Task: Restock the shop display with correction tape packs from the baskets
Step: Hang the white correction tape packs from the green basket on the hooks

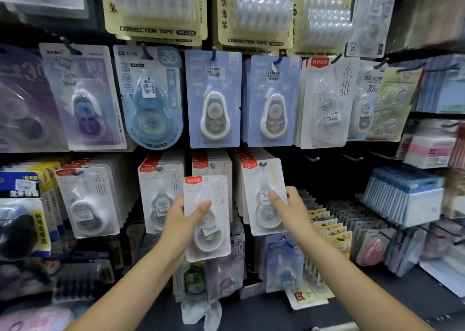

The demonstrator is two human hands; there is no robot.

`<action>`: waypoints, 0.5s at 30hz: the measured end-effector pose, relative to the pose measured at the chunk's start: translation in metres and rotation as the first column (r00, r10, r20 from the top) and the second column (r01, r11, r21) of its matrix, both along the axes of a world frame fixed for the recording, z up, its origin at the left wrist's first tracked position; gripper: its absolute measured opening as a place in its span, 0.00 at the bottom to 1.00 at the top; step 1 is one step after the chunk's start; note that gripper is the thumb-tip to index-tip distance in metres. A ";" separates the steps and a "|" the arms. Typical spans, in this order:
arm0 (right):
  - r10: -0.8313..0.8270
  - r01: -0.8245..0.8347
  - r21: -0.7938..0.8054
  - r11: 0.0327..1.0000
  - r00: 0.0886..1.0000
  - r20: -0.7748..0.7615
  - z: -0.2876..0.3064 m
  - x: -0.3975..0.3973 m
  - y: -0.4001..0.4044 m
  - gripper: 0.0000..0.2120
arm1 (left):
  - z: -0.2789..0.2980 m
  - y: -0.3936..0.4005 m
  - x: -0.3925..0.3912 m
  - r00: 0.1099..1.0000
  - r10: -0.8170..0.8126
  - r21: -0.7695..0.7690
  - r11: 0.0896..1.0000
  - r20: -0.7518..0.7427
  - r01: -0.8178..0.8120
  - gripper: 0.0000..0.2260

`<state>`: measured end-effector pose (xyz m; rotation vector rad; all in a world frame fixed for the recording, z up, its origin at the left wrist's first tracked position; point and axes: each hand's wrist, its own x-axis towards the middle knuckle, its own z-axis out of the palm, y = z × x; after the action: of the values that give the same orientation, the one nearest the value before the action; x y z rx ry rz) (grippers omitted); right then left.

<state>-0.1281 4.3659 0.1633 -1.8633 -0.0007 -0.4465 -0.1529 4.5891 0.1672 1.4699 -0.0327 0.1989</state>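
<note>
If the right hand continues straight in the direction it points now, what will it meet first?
The right hand already touches the front white pack on its hook, so it would push that pack against the row of the same packs behind it. How deep the row goes is unclear.

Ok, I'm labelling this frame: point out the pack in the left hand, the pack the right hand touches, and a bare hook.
Left-hand pack (pixel 210 235): head view, clear blister.
Right-hand pack (pixel 261 212): head view, blister.
Bare hook (pixel 312 158): head view, hook tip.
</note>
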 end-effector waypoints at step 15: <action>-0.002 -0.007 0.090 0.996 0.995 0.098 -0.005 -0.029 0.051 0.20 | 0.010 -0.019 -0.005 1.000 -0.027 -0.003 1.000 0.014 0.027 0.11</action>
<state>-0.1572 4.4170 0.1588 -1.7508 -0.0487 -0.5278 -0.1574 4.5700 0.1776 1.4638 -0.0639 0.1870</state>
